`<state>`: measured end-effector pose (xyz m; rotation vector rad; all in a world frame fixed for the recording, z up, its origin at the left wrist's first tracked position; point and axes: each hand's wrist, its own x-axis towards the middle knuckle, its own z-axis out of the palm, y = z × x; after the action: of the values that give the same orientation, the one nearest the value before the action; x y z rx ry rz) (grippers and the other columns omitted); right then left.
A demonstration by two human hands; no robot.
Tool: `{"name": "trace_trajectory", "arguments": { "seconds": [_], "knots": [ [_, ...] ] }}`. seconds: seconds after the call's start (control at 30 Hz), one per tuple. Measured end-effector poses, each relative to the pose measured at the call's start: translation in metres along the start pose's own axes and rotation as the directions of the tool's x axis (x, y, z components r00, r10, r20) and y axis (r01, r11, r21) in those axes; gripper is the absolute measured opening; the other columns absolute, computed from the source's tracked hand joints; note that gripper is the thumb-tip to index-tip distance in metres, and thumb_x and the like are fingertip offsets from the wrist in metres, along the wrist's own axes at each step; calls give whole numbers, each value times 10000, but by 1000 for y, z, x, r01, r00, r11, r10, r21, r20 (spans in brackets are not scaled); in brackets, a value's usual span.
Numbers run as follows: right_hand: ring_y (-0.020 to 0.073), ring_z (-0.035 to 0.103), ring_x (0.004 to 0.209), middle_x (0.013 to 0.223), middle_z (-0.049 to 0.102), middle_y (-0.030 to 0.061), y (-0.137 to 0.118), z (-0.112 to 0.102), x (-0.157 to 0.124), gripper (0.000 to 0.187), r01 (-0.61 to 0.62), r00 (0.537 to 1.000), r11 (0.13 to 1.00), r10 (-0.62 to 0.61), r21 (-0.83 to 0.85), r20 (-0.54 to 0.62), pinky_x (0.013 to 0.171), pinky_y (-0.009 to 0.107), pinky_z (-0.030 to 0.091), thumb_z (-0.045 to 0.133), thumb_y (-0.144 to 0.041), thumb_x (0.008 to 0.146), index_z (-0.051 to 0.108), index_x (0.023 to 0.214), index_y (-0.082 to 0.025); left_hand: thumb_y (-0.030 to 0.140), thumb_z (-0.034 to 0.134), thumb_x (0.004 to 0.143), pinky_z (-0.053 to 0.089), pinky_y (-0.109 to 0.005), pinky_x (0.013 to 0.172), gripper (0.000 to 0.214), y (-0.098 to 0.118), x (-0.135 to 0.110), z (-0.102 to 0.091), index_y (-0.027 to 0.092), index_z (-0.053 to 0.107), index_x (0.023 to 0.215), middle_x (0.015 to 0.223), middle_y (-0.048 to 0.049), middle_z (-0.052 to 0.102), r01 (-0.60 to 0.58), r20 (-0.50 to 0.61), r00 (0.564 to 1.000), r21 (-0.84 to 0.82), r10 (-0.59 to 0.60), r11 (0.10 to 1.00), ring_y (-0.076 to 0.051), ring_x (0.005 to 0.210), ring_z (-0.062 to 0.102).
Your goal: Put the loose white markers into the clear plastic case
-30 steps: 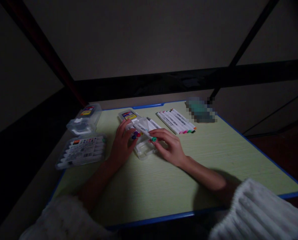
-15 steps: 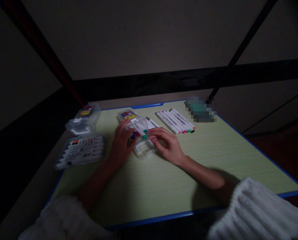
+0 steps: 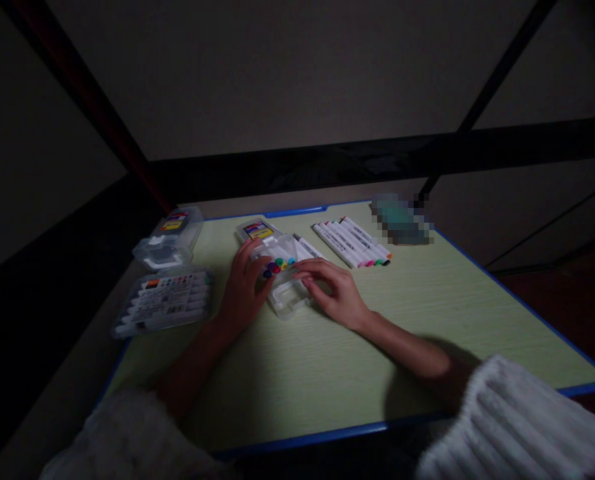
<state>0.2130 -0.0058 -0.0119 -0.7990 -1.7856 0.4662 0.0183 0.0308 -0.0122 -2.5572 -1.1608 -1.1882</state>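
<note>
My left hand (image 3: 242,277) is curled round the left side of a clear plastic case (image 3: 290,299), whose near flap hangs open on the table. Several markers with coloured ends (image 3: 277,265), among them purple, red, green, yellow and light blue, lie in the case with their ends facing me. My right hand (image 3: 337,291) is at the case's right edge, fingertips beside the light blue end, thumb a little apart from the fingers and no marker visible between them. The case's left side is partly hidden by my left hand.
White markers (image 3: 352,243) lie in a row at the back right, with another white marker (image 3: 310,247) nearer the case. A filled marker case (image 3: 164,303) and a clear case (image 3: 170,233) stand on the left. A blurred-out flat object (image 3: 400,220) lies at the table's (image 3: 427,320) far right.
The green-ended marker at my right fingertips has moved back into the case among the others. My right fingers have let go of it; my left hand has stayed in place.
</note>
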Motion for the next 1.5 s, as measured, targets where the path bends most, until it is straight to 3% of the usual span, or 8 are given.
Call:
{"name": "trace_trajectory", "arguments": {
  "seconds": [0.17,0.37,0.6,0.8,1.1,1.5],
  "knots": [
    [171,605,960,1062,631,83,4,0,-2,244,-62,998,998,61,4,31,834,360,512,460,-140,832,537,1056,-198,218,529,827,349,-479,1046,213,0,0,0,212,483,1034,1325,-94,385,-1,0,1000,-7,1,1000,-265,1294,320],
    [196,521,1119,1206,560,118,1,-2,0,294,-13,990,997,23,-71,140,947,426,433,448,-152,850,442,1141,-192,219,534,826,351,-479,1044,211,0,0,0,205,486,1031,1325,-101,386,-8,-4,1000,-10,8,1000,-262,1290,326],
    [229,304,1312,1325,466,121,3,0,-1,347,40,967,985,5,-170,253,1054,529,283,455,-228,870,365,1204,-202,227,529,832,350,-482,1043,211,0,0,0,205,482,1037,1319,-102,387,-10,-5,1000,-9,10,1000,-266,1298,316],
    [242,232,1346,1366,426,116,2,1,-1,365,9,949,974,63,-227,310,1071,571,211,440,-260,881,334,1224,-193,204,536,823,341,-475,1044,212,1,0,0,190,491,1029,1318,-110,389,-23,-14,1000,-24,23,999,-264,1292,320],
    [254,206,1353,1390,393,108,-1,0,1,395,21,932,959,84,-283,353,1074,559,217,428,-292,888,313,1252,-190,206,538,824,347,-476,1041,219,1,0,0,195,484,1036,1313,-100,389,-20,-14,1000,-14,20,1000,-261,1277,340],
    [247,221,1348,1372,415,122,0,1,1,368,58,942,959,39,-277,332,1053,514,301,434,-261,882,344,1227,-166,188,542,816,344,-479,1040,243,-1,-1,2,198,483,1051,1326,-102,382,-18,-24,1000,-16,17,1000,-264,1286,327]
  ]
}}
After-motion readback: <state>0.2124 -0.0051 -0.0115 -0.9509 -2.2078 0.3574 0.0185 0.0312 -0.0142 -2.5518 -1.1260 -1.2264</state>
